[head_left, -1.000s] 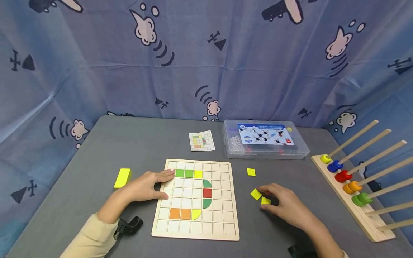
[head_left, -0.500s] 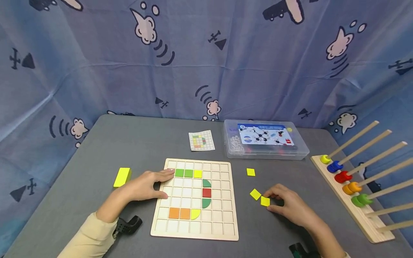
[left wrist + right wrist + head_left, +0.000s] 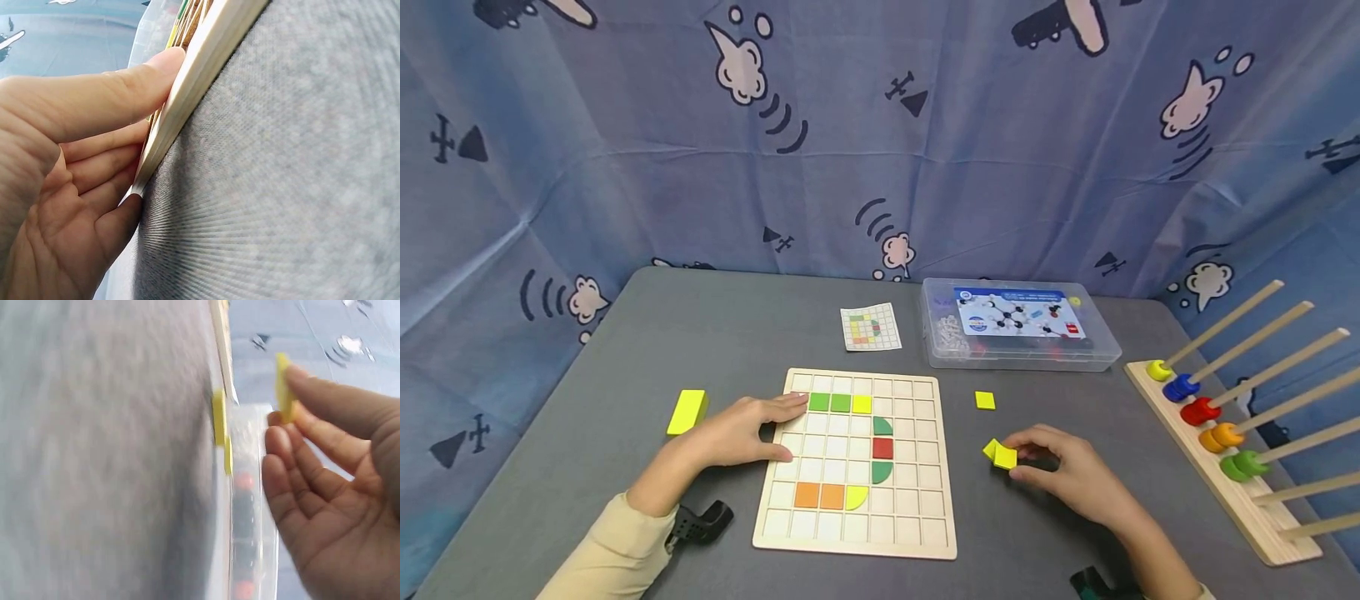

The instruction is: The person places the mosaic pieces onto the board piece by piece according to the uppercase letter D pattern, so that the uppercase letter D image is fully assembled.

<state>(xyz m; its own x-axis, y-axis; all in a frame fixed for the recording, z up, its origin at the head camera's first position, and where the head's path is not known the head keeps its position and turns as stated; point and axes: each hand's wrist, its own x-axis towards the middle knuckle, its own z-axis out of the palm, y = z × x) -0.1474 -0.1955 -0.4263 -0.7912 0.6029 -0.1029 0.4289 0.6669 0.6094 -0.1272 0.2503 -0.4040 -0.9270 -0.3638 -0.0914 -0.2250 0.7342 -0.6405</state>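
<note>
My right hand (image 3: 1063, 467) pinches a yellow square tile (image 3: 285, 387) between thumb and fingers, lifted off the table in the right wrist view. Just left of it, partly hidden behind it in the head view, another yellow tile (image 3: 989, 448) lies on the table, and a third yellow tile (image 3: 985, 401) is farther back. The left hand (image 3: 747, 433) rests on the left edge of a wooden grid board (image 3: 917, 533), thumb and fingers spread and fairly straight. On the board sit green tiles (image 3: 830, 402), a yellow tile (image 3: 862, 404), a red tile (image 3: 882, 448), orange tiles (image 3: 819, 496) and rounded corner pieces (image 3: 856, 497).
A small pattern card (image 3: 870, 327) lies behind the board. To its right is a clear plastic case (image 3: 1022, 354). A wooden peg rack (image 3: 1225, 475) with coloured rings stands at the right. Beside the left forearm is a yellow block (image 3: 687, 412).
The right hand has picked up the nearer yellow tile and moved it slightly left, over the neighbouring one. My left hand stays on the board.
</note>
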